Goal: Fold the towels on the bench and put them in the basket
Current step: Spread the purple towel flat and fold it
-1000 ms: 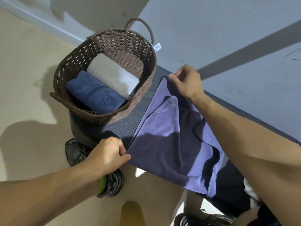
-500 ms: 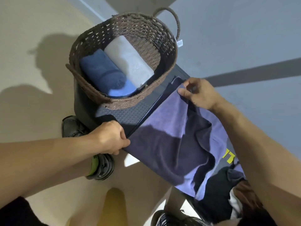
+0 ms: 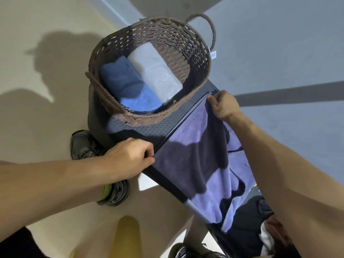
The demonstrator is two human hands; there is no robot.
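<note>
A purple towel (image 3: 188,146) lies spread across the dark bench (image 3: 149,130), its lower part rumpled and hanging over the near edge. My left hand (image 3: 130,155) pinches the towel's near corner at the bench's front edge. My right hand (image 3: 224,105) pinches the far corner by the bench's back edge. Just left of the towel stands a brown woven basket (image 3: 197,45) on the bench end. Inside it lie a folded blue towel (image 3: 126,86) and a folded light grey towel (image 3: 154,71), side by side.
The bench's perforated top shows between basket and towel. A black shoe (image 3: 81,144) and a second shoe (image 3: 115,192) stand on the beige floor under my left arm. Dark and white cloth (image 3: 266,237) lies at the lower right. A grey wall rises behind the bench.
My right hand has carried the towel's far corner toward the basket, so the towel's left edge now lies straight across the bench. My left hand keeps its hold on the near corner.
</note>
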